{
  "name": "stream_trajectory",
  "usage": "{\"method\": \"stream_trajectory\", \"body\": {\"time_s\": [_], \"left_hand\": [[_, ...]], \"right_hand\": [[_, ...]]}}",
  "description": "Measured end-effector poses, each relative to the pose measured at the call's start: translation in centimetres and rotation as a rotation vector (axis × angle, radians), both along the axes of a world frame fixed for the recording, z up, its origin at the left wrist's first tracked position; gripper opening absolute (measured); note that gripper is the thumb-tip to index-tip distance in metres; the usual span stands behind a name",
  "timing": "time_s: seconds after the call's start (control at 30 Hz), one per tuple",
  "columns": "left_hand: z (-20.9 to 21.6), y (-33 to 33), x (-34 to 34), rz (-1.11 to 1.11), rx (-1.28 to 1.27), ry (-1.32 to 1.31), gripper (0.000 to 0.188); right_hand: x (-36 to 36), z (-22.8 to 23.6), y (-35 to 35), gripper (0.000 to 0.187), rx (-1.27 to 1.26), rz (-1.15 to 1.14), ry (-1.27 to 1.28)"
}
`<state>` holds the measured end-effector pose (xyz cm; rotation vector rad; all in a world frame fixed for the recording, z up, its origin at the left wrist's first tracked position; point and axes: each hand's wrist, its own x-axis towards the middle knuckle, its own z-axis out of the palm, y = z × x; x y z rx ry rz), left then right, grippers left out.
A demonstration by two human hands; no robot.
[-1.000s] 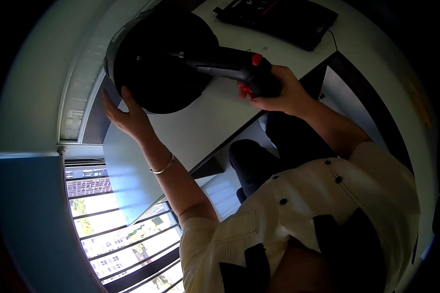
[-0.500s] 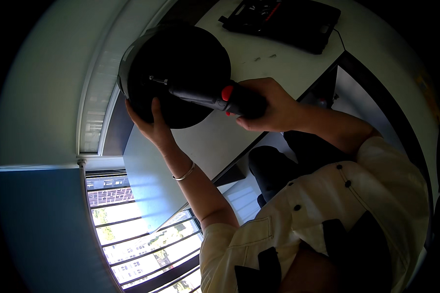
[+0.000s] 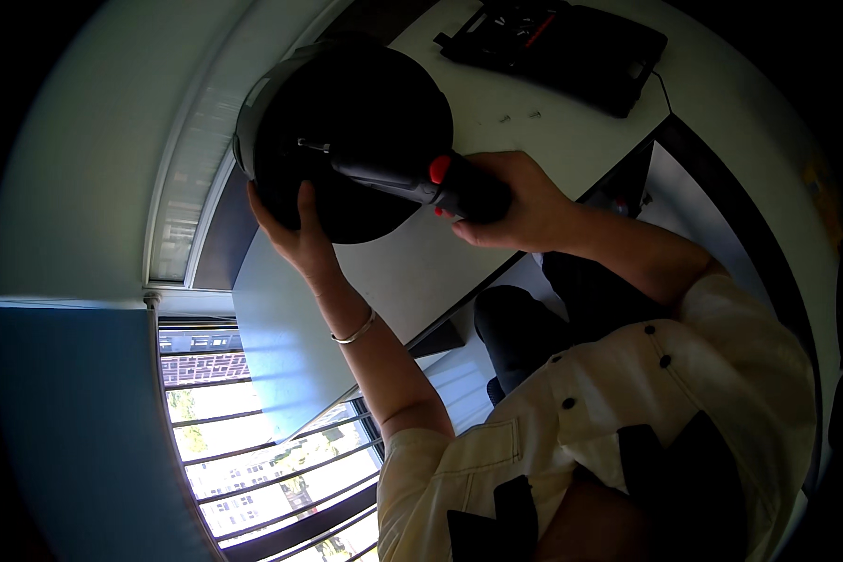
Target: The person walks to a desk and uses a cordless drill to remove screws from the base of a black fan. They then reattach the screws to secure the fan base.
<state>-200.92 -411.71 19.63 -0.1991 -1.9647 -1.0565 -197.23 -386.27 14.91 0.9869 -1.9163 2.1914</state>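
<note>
A large round black object (image 3: 384,103) with a greyish side stands on the pale table; its exact kind is too dark to tell. My left hand (image 3: 295,239) grips its near left edge, thumb on the dark face and fingers round the side. In my right hand (image 3: 520,197) is a black cordless screwdriver (image 3: 393,183) with red buttons, its fingers wrapped round the handle. The metal bit points left over the round object's dark face. Whether the tip touches that face, or a screw in it, I cannot tell.
At the far right of the table (image 3: 478,84) lies an open black tool case (image 3: 571,51) with small pieces inside. Two small screws (image 3: 520,117) lie between the case and the round object. A barred window (image 3: 262,440) is at the lower left, a wall at the left.
The view has shifted slightly, so the table things appear a little lower and farther right. Both hands keep their holds, and the screwdriver stays over the round object.
</note>
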Motion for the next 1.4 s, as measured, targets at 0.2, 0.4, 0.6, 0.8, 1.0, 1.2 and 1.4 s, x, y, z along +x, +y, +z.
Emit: {"method": "stream_trajectory", "body": {"time_s": [0.2,0.4,0.6,0.8,1.0,1.2,1.4], "left_hand": [[-0.1,-0.1,-0.1,0.015,-0.004,0.005,0.073],[-0.1,-0.1,-0.1,0.019,-0.010,0.020,0.073],[0.0,0.0,-0.1,0.021,-0.018,0.032,0.073],[-0.2,-0.2,-0.1,0.032,-0.032,0.044,0.073],[-0.1,0.0,0.0,0.063,-0.045,0.032,0.073],[0.1,0.0,0.0,0.062,-0.048,0.027,0.073],[0.0,0.0,0.0,0.056,-0.049,0.025,0.073]], "right_hand": [[0.1,0.1,-0.1,0.031,-0.012,-0.038,0.030],[0.0,0.0,-0.5,0.030,-0.003,-0.082,0.104],[0.3,0.7,-0.1,0.028,0.069,-0.195,0.248],[0.2,0.8,0.0,0.027,0.077,-0.204,0.263],[0.1,0.9,0.0,0.025,0.084,-0.233,0.282],[0.1,0.9,0.1,0.024,0.109,-0.215,0.254],[0.3,1.1,0.3,0.026,0.093,-0.118,0.132]]}}
